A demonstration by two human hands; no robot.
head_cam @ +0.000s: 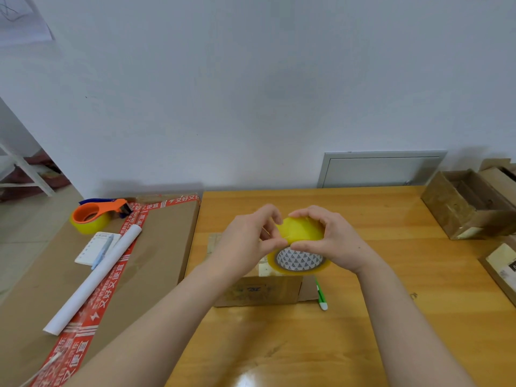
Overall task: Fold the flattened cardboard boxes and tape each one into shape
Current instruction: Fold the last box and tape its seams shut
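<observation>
As it's held, yel. tape point(305, 232), printed core point(300, 260)

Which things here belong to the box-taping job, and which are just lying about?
In use: tape roll, held by left hand and right hand; small cardboard box beneath.
Lying about: green pen, notepad, blue pen, paper roll, tape dispenser.

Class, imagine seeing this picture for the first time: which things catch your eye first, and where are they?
First, the yellow tape roll at the centre, gripped by the right hand while the left hand pinches its edge, above a small cardboard box on the wooden table. Next, the orange tape dispenser at the left, on a large carton crossed by red printed tape.
</observation>
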